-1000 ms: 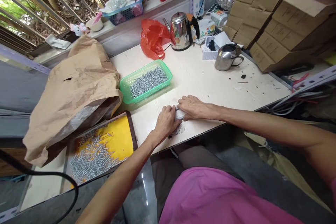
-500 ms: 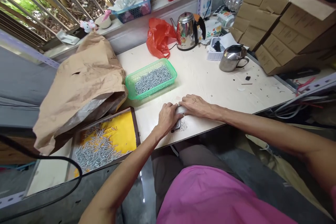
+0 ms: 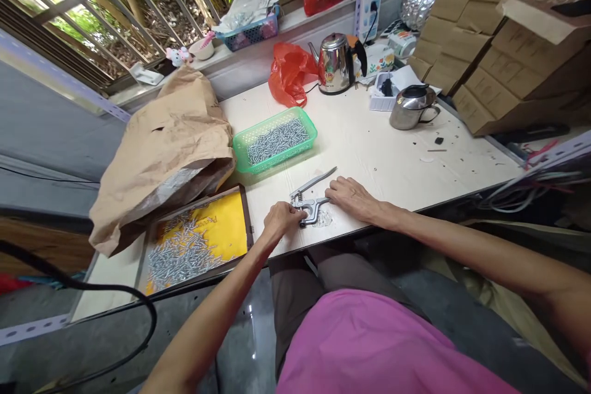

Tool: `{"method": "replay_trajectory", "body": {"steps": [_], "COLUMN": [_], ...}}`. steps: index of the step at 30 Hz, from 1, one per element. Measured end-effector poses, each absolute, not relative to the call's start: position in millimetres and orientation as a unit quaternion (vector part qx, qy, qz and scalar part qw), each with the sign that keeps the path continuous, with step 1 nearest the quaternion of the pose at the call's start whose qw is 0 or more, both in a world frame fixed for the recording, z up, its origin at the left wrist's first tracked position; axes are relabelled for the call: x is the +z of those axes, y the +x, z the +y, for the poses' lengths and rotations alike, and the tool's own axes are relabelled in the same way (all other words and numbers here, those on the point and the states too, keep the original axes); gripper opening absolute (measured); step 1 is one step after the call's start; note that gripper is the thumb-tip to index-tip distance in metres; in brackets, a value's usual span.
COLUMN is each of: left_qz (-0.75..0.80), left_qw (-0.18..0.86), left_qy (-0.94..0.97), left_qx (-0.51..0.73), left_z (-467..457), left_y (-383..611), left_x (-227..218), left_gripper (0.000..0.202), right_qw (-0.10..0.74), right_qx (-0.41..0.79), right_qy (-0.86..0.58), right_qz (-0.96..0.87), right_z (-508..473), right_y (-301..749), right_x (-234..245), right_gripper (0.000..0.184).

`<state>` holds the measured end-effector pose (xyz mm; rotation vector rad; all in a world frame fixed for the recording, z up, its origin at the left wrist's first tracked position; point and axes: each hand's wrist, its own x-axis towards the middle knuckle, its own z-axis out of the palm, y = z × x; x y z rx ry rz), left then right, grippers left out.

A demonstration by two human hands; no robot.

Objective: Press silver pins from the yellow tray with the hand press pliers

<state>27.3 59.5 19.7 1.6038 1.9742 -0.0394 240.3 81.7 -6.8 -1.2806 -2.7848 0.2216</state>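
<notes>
Pliers (image 3: 315, 202): on the table (image 3: 364, 135) near its front edge, handles (image 3: 318, 181) spread apart
Left hand (image 3: 279, 219): fingertips drawn together at the head end — what they pinch, I cannot tell
Right hand (image 3: 353, 197): fingers curled round the lower handle's tip
Green basket (image 3: 264, 127): beyond the pliers, holding small metal pins (image 3: 278, 141)
Tray (image 3: 248, 215): left of the left hand — more pins
Kettle (image 3: 333, 68): farther back

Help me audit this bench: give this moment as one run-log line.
left hand: holding plier-like tool | right hand: at lower handle tip | handles: spread apart | green basket: small metal parts inside
</notes>
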Motion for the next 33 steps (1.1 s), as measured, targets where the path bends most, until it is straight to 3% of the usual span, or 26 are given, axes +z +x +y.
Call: {"method": "replay_trajectory", "body": {"steps": [6,12,18,21,24,27,33], "left_qz": [0.710,0.729,0.709,0.712,0.732,0.742,0.756], "left_qw": [0.442,0.530,0.456,0.441,0.415,0.403,0.408], "left_qy": [0.545,0.423,0.417,0.425,0.405,0.383,0.345], "left_qx": [-0.056,0.093,0.340,0.344,0.357,0.375,0.379], "left_z": [70.1,63.5,71.6,68.9,60.9,48.2,14.4], "left_y": [22.8,8.9,-37.7,-55.3,-63.8,-73.7,-98.0], "left_x": [28.6,29.3,65.9,89.2,98.4,95.1,84.9], "left_gripper": [0.029,0.027,0.025,0.027,0.025,0.025,0.035], "right_qw": [0.019,0.031,0.016,0.084,0.142,0.125,0.105], "right_qx": [0.096,0.099,0.059,0.062,0.174,0.259,0.242], "right_qy": [-0.410,-0.416,-0.459,-0.449,-0.324,-0.277,-0.374], "right_qz": [-0.907,-0.904,-0.886,-0.888,-0.919,-0.917,-0.889], "right_z": [80.1,79.4,73.2,64.8,58.0,52.5,33.9], "right_y": [238.6,240.4,251.4,224.7,168.5,105.3,41.4], "right_x": [1.2,-3.1,8.9,22.7,25.8,16.8,-0.3], "right_gripper": [0.015,0.016,0.018,0.016,0.017,0.019,0.022]}}
